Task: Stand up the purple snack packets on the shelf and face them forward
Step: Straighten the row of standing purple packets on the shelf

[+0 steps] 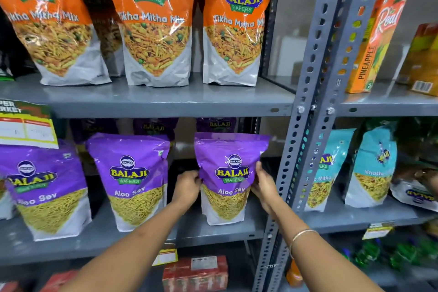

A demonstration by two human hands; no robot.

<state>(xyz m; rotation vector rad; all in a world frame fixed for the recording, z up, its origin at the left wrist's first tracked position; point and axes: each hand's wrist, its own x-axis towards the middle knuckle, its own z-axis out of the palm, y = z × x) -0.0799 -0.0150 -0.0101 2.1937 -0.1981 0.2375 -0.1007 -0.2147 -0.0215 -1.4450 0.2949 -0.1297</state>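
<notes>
Three purple Aloo Sev packets stand upright in the front row of the grey middle shelf [213, 236], labels facing me. The right packet [227, 161] is held on both sides: my left hand [188, 185] pinches its left edge and my right hand [264, 184] grips its right edge. The middle packet [132, 173] and the left packet [45, 187] stand free. More purple packets [154, 127] stand behind them in shadow, only their tops showing.
Orange Tikha Mitha Mix bags [154, 23] fill the shelf above. A perforated grey upright [315, 102] stands right beside my right hand. Teal packets [372, 166] and a pineapple juice carton [372, 42] sit in the bay to the right. Red boxes [195, 272] lie below.
</notes>
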